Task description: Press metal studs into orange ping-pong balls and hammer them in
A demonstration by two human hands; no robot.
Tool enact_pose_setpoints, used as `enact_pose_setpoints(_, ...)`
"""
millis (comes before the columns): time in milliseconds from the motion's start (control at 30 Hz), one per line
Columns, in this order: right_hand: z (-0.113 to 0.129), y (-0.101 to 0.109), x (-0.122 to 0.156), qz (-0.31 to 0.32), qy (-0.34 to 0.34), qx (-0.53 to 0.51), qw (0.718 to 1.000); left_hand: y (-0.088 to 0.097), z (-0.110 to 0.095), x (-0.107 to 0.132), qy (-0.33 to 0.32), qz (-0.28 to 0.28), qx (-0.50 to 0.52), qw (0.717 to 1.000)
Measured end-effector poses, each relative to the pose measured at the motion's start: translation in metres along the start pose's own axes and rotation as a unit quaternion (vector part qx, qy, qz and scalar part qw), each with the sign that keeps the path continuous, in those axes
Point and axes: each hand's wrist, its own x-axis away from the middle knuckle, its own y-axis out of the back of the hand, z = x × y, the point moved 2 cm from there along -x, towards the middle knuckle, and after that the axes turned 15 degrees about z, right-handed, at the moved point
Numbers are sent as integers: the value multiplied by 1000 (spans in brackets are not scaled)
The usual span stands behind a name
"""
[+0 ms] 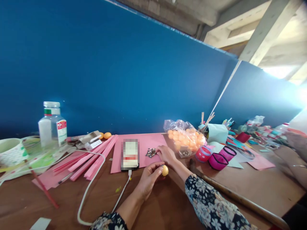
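My left hand (pixel 151 179) is closed around a small orange ball (pixel 165 171), pinching it between thumb and fingers above the brown table. A small dark spot shows at the ball's upper edge, too small to name. My right hand (pixel 166 155) reaches forward to a little pile of shiny metal pieces (pixel 151 152) on a pink sheet (pixel 146 140). Its fingers are drawn together at the pile's right edge; whatever lies between the fingertips is hidden. Behind that hand stands a clear plastic bag (pixel 185 135) full of similar orange balls.
A phone (pixel 130 155) with a white cable (pixel 90 182) lies left of my hands. Pink strips (pixel 96 159) and a clear bottle (pixel 52 124) are farther left. A small box (pixel 185 152), magenta rings (pixel 218 161) and a wooden rod (pixel 240 199) are right; another person's arm (pixel 287 163) rests beyond.
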Motion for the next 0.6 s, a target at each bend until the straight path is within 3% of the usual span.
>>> enact_pose_setpoints(600,-18,-3,-8,-72,10,-140,987,-3,-3,0,-4,-7,9,1000)
